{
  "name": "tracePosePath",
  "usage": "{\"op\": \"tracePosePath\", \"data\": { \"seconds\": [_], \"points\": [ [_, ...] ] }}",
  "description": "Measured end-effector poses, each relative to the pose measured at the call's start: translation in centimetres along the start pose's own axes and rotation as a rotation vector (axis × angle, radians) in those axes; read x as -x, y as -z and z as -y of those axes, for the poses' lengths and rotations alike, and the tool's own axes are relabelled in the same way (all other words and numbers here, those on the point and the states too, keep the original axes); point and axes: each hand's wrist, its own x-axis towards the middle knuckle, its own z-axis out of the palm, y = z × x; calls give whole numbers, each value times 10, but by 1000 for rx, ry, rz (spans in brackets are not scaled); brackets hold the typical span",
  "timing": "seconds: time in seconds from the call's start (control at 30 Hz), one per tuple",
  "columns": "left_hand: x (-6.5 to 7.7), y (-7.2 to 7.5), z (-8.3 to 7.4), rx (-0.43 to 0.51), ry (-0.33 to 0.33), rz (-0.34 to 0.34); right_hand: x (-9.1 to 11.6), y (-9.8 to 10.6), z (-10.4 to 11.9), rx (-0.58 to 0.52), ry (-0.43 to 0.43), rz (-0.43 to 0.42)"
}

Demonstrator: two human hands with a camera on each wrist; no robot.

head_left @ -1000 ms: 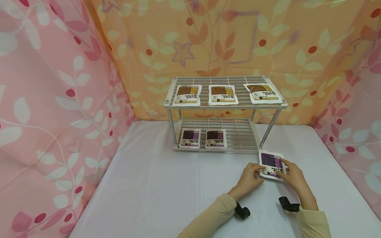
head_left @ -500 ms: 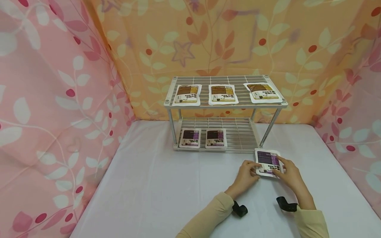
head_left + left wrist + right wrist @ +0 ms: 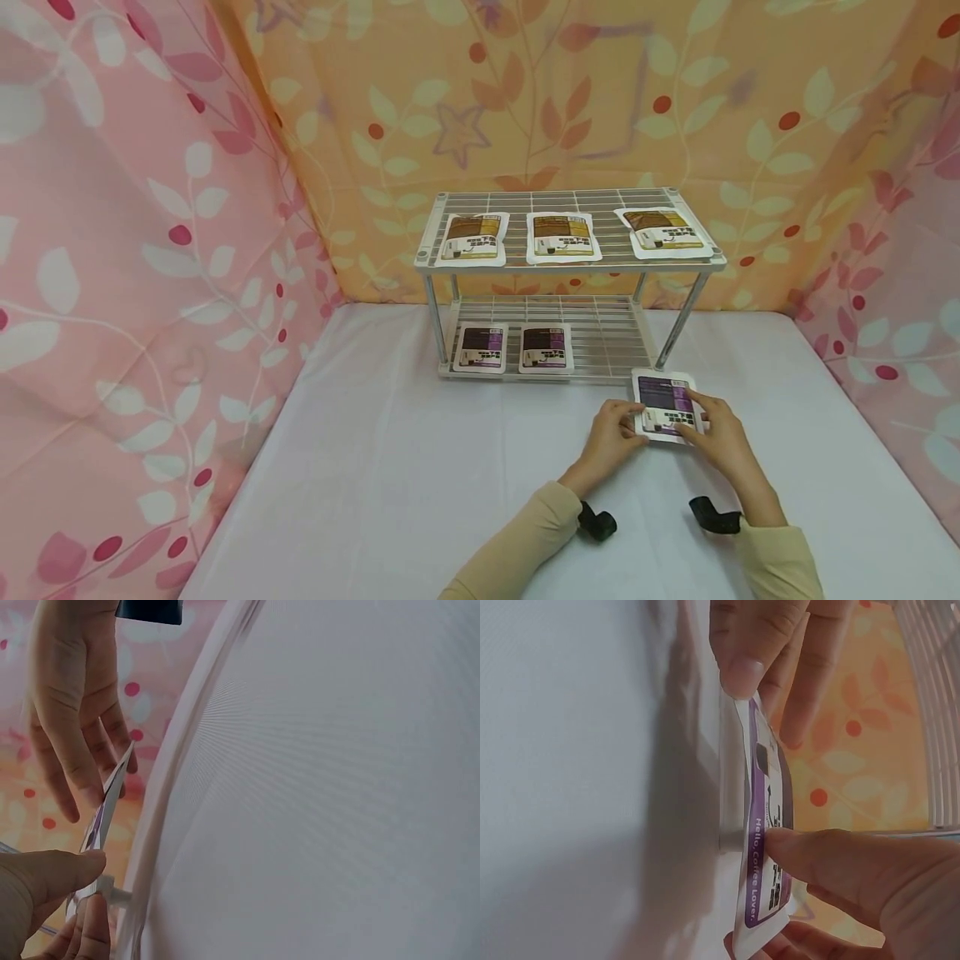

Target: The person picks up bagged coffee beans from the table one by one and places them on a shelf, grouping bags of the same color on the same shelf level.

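Observation:
A white coffee packet [image 3: 660, 393] with a purple label is held between both hands, just in front of the rack's lower right corner. My left hand [image 3: 607, 437] pinches its left edge, thumb on the face and fingers behind. At the opposite edge my right hand [image 3: 720, 435] grips it, with the thumb [image 3: 817, 851] laid on the printed front and fingers underneath. In the right wrist view "Hello, Coffee Lover" shows on the packet [image 3: 756, 847], which is raised off the cloth. The left wrist view catches the packet [image 3: 109, 802] nearly edge-on.
Behind stands a two-tier wire rack [image 3: 607, 333]. Two purple packets [image 3: 482, 348] lie on the left and middle of its lower shelf. Three yellow-brown packets [image 3: 562, 237] lie along the upper shelf. White cloth [image 3: 375, 467] covers the table; floral curtains [image 3: 150, 292] surround it.
Both hands have shifted left and slightly toward the rack with the coffee packet between them. The packets on the shelves have stayed put.

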Motion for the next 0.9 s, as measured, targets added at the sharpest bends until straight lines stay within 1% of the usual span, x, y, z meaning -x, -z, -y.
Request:
{"op": "tracePosePath", "data": {
  "seconds": [0.2, 0.43, 0.67, 0.83, 0.9],
  "points": [
    [-1, 6, 1, -17, -13, 2, -1, -3, 2, -6, 34, -34],
    [-2, 13, 3, -29, -4, -6, -3, -7, 7, -17, 93, -63],
    [-3, 19, 7, -48, -10, -11, -6, -12, 10, -34, 98, -57],
    [-2, 24, 9, -61, -26, -24, -8, -15, 13, -56, 95, -64],
    [-1, 26, 8, -61, -31, -28, -10, -17, 14, -54, 108, -73]
  ]
}}
